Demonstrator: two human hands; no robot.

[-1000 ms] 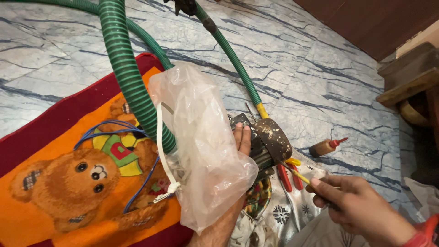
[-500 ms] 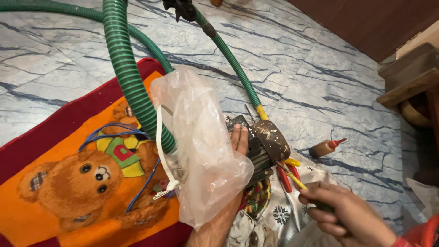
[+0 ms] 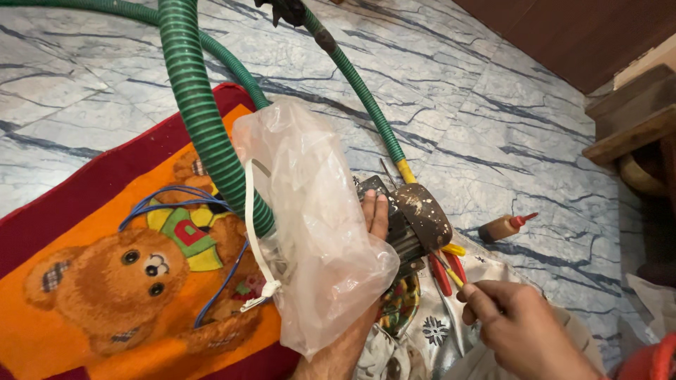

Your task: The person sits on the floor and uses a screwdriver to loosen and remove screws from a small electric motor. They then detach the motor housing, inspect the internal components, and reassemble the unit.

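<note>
We see a floor (image 3: 493,112) of pale marble tiles with dark blue veins. At nine o'clock a rug (image 3: 91,281) lies on it, orange with a maroon border and a teddy bear picture. A thick green ribbed hose (image 3: 193,105) runs from twelve o'clock down over the rug. At three o'clock a small brown bottle (image 3: 501,227) with a red nozzle lies on its side. A patterned cloth (image 3: 429,331) lies at six o'clock.

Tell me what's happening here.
A person kneels over a small dark motor on a marble floor. The left hand steadies it, partly hidden by a clear plastic bag. The right hand points a thin yellow-handled tool at its end cover. Green ribbed hoses run off it, over an orange teddy-bear mat.
</note>
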